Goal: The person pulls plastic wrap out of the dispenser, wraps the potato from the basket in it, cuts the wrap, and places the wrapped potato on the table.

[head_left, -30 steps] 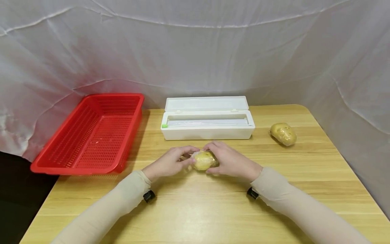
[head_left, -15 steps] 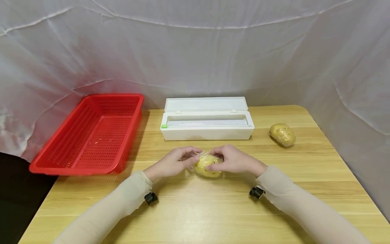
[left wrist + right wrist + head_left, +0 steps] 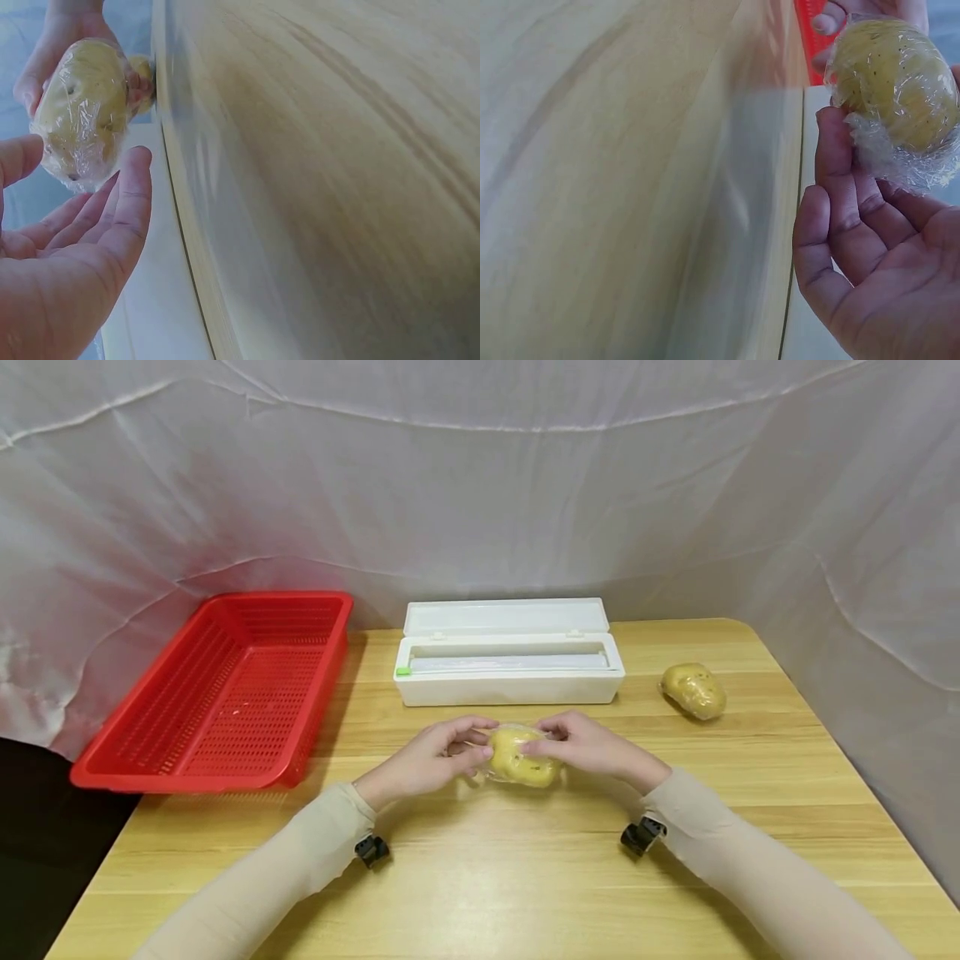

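A yellow potato (image 3: pixel 517 764) wrapped in clear, wrinkled cling film is between the two hands, low over the table. My right hand (image 3: pixel 600 747) grips its right end, thumb across the front and fingers behind. At the other end, thumb and fingertips of my left hand (image 3: pixel 427 760) come round the film-covered edge. The left wrist view has the potato (image 3: pixel 86 112) just beyond the left thumb and fingers, with smooth film over it. Loose crumpled film (image 3: pixel 889 154) gathers on its underside by the right fingers in the right wrist view. The right thumb hides some of the potato's front.
Behind the hands stands a white cling film dispenser (image 3: pixel 510 689), lid up, with a roll inside. Another wrapped potato (image 3: pixel 693 691) lies at the right. A red perforated basket (image 3: pixel 322 727) sits at the left, overhanging the wooden table (image 3: pixel 480 893). Grey cloth (image 3: pixel 480 485) hangs behind.
The potato has turned in the hands and shifted slightly right. The right hand has moved right, its thumb now over the potato's front; the left hand has stayed nearly in place.
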{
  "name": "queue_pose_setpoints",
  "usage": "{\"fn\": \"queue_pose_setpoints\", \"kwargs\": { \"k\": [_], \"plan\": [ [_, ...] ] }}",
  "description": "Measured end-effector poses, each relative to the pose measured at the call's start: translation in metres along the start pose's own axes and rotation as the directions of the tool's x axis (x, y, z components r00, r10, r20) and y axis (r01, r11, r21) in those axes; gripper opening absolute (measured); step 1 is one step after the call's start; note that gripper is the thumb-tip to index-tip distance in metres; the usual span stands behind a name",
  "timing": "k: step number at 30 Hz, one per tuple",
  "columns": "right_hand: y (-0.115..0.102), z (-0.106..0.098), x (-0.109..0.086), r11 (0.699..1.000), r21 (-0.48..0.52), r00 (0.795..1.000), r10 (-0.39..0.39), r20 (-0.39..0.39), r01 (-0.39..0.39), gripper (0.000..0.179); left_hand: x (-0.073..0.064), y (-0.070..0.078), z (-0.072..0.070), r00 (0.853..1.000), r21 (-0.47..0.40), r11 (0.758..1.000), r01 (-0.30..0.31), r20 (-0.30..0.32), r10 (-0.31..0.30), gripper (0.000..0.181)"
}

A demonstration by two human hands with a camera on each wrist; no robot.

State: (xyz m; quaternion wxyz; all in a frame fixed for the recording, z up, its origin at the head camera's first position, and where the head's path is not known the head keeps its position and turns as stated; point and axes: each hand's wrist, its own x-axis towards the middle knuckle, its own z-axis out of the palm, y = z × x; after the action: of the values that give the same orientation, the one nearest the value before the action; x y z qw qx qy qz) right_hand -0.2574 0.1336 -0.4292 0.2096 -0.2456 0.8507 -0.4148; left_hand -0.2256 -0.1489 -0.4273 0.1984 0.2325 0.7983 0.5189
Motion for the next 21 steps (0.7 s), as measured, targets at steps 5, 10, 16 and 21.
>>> {"fn": "queue_pose_setpoints", "kwargs": {
  "k": [5,10,16,21],
  "plan": [
    [0.008,-0.006,-0.007,1.000,-0.003,0.998,0.029,-0.053,-0.029,0.042,-0.002,0.000,0.001,1.000,0.001,1.000,-0.004,0.001,0.004,0.049],
    [0.015,-0.016,-0.019,0.998,0.034,0.995,0.055,-0.083,-0.053,0.035,-0.003,-0.001,0.000,1.000,0.007,1.000,-0.020,0.010,0.020,0.047],
    [0.028,-0.035,-0.038,0.992,0.057,0.985,0.117,-0.127,-0.111,0.038,-0.004,-0.004,0.001,1.000,0.008,1.000,-0.022,0.012,0.022,0.045],
    [0.045,-0.057,-0.060,0.973,0.016,0.946,0.227,-0.233,-0.230,0.058,-0.005,-0.005,0.001,1.000,0.013,1.000,-0.021,0.012,0.021,0.041]
  ]
}}
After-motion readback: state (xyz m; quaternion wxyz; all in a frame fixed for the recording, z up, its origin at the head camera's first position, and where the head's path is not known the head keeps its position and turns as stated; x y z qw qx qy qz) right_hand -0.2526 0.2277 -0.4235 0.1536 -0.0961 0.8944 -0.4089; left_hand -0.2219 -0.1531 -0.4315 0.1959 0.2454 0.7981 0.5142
